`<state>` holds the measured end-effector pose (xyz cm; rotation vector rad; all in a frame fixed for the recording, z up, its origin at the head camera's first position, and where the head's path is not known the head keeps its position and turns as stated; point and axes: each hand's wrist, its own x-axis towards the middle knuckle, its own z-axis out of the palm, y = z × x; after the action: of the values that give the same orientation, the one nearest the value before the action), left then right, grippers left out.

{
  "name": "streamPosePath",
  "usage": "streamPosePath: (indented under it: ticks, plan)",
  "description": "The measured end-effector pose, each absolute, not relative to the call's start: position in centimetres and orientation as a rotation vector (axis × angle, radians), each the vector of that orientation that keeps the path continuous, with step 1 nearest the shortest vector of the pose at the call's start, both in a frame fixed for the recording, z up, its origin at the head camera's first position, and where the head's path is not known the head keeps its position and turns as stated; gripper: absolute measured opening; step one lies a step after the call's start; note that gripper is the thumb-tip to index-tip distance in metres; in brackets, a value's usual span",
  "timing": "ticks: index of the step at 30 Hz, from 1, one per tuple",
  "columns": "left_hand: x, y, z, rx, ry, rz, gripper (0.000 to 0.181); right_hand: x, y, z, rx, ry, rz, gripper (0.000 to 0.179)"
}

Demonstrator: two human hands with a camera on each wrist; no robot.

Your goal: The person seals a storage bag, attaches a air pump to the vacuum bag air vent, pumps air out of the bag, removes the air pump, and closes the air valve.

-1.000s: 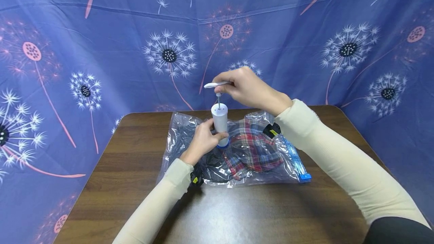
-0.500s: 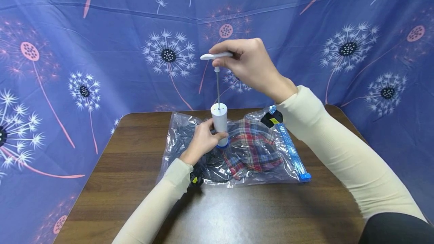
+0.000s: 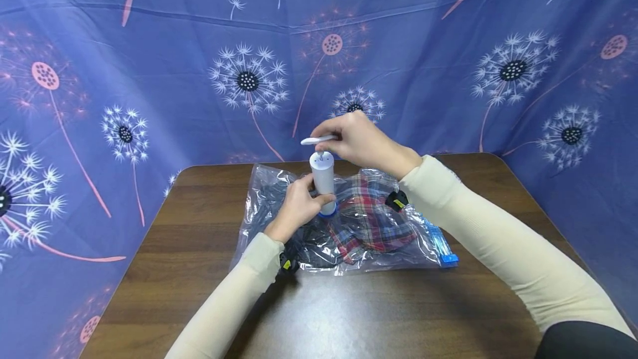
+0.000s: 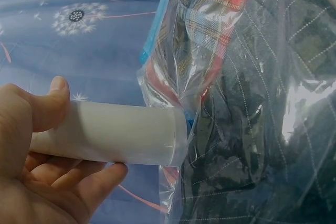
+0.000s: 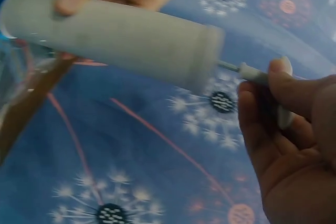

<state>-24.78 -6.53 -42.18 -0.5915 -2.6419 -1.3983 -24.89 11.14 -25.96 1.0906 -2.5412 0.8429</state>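
A white hand pump [image 3: 323,173] stands upright on a clear plastic storage bag [image 3: 309,262], its base at a blue valve ring [image 3: 328,213]. My left hand [image 3: 299,204] grips the lower barrel, thumb on one side and fingers behind. In the left wrist view the barrel [image 4: 121,132] meets the bag's film. My right hand [image 3: 361,140] holds the white T-shaped handle [image 3: 319,139] just above the pump's top. Only a short stretch of metal rod [image 5: 228,66] shows between handle and barrel in the right wrist view. Inside the bag lie a plaid garment [image 3: 371,220] and dark quilted clothing [image 4: 231,166].
A blue zip slider [image 3: 448,259] sits at the bag's right front corner. The bag lies on a brown wooden table [image 3: 189,292]. Behind and beside the table hangs a blue dandelion-print cloth [image 3: 189,43].
My right hand rose with the handle, drawing out the rod, then came down until the rod was nearly all inside the barrel. My left hand and the pump body stayed in place.
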Motion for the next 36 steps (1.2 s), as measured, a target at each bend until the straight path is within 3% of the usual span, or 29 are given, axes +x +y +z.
streamPosePath:
  ticks: [17,36]
  plan:
    - [-24.3,-7.1,-42.6,-0.580,-2.614,-1.434,0.044,-25.0,10.6,-28.4,1.086,-2.622,0.885,0.021]
    - [-24.6,-6.5,-42.2,-0.601,-2.621,-1.403,0.045,-24.9,11.2,-25.3,1.118,-2.561,0.877,0.019]
